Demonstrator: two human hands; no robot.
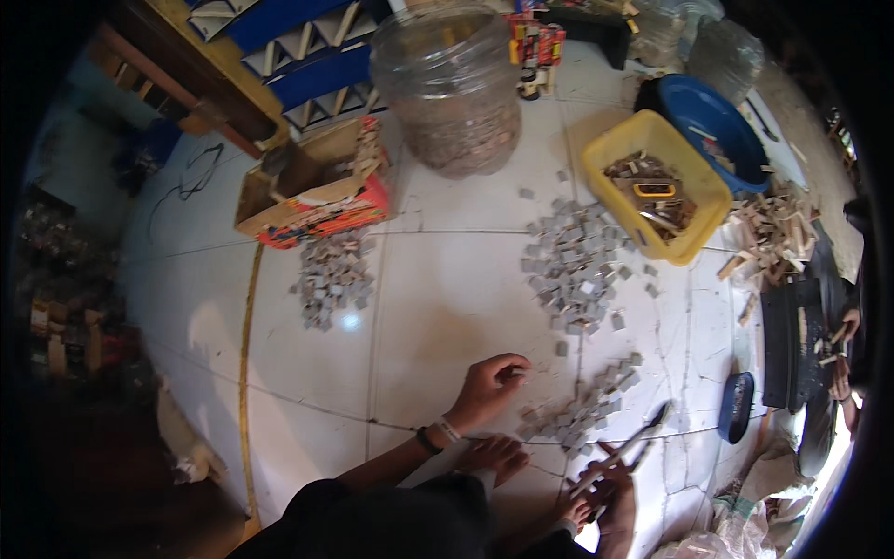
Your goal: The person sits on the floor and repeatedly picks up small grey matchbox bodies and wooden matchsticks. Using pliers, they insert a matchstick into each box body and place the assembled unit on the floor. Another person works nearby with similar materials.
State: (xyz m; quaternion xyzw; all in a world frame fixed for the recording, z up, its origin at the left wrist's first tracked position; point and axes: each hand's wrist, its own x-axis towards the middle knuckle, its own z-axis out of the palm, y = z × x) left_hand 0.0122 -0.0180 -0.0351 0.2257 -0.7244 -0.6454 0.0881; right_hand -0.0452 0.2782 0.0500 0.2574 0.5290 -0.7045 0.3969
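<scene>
My left hand (486, 389), with a dark band and a pale band at its wrist, is over the floor with its fingers curled closed. Something small may be between thumb and fingertips, but I cannot make it out. My right hand (615, 498) grips a long thin tool (626, 451) with a dark tip, pointing away to the right; its exact kind is unclear. Between the hands lies a small heap of grey square pieces (582, 410). A larger heap of the same pieces (575, 270) spreads farther off. Bare toes (503, 456) show just below my left hand.
A third grey heap (335, 279) lies by an open cardboard box (317, 210). Behind stands a big clear plastic jar (452, 112). At right are a yellow tub (684, 247), a blue basin (736, 121), wood offcuts (778, 233), a blue dish (736, 407) and another person's hand (849, 326).
</scene>
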